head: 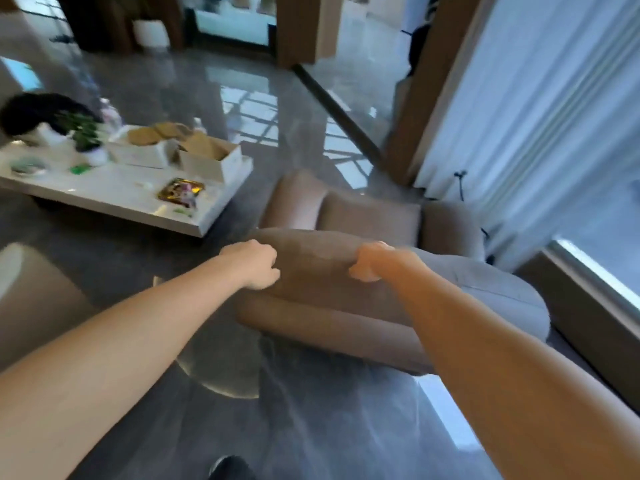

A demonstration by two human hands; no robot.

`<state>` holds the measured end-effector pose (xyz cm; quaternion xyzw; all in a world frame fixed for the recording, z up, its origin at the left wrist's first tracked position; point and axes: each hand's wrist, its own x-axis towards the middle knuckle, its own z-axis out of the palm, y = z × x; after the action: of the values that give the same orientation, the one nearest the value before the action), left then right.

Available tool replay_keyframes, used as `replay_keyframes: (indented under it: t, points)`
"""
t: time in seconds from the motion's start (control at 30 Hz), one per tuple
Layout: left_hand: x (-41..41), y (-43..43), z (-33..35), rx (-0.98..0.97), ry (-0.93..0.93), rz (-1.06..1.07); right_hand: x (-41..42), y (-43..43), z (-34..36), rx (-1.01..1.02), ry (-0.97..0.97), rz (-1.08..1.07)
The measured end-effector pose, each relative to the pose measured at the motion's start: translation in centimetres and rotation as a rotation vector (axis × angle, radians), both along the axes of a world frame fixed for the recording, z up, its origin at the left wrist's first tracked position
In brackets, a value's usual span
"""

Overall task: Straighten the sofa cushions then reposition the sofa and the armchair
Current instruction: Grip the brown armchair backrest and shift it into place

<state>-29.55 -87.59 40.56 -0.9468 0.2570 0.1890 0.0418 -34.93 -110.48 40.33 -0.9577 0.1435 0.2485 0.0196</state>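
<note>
A beige padded armchair [332, 299] stands in the middle of the view with its back towards me. Its seat cushion [370, 216] and both rounded arms show beyond the backrest. My left hand [254, 265] grips the top of the backrest at its left end, fingers curled over the padding. My right hand [372, 261] clasps the same top edge further right. Both arms are stretched out straight. The frame is motion-blurred. Part of the sofa [31, 299] shows at the left edge.
A low white coffee table [114, 199] with open cardboard boxes [207, 157], a potted plant and small items stands to the left. White curtains [540, 116] and a window sill lie right. Glossy grey floor [311, 427] surrounds the chair. A wooden pillar [426, 98] rises behind.
</note>
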Motion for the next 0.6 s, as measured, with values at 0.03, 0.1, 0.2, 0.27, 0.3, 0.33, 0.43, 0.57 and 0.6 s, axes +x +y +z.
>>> replay_keyframes:
  t: [0.03, 0.1, 0.2, 0.27, 0.3, 0.33, 0.43, 0.57, 0.6]
  points:
    - [0.3, -1.9, -0.3, -0.020, -0.010, -0.039, -0.4, -1.8, -0.4, 0.010, 0.002, -0.040]
    - [1.0, -5.0, -1.1, -0.063, -0.029, -0.102, -0.8, -4.7, -1.3, 0.033, -0.008, -0.094]
    - [2.6, -8.3, -2.7, -0.124, -0.037, -0.176, -1.1, -7.0, -3.1, 0.042, -0.058, -0.180]
    - [3.3, -9.9, -4.0, -0.137, -0.013, -0.218, -1.1, -7.6, -4.3, 0.049, -0.116, -0.205]
    - [3.7, -10.4, -4.7, -0.145, -0.011, -0.241, -1.2, -7.7, -4.8, 0.056, -0.149, -0.206]
    - [4.0, -10.8, -5.4, -0.153, -0.015, -0.267, -1.4, -7.7, -5.3, 0.064, -0.183, -0.207]
    - [5.0, -10.7, -7.1, -0.186, -0.030, -0.328, -2.4, -8.2, -6.4, 0.042, -0.324, -0.158]
    - [4.7, -10.5, -8.8, -0.218, 0.013, -0.305, -3.7, -9.2, -7.8, 0.002, -0.532, -0.119]
    - [4.4, -10.7, -9.1, -0.214, 0.004, -0.295, -3.7, -9.4, -8.0, 0.005, -0.563, -0.118]
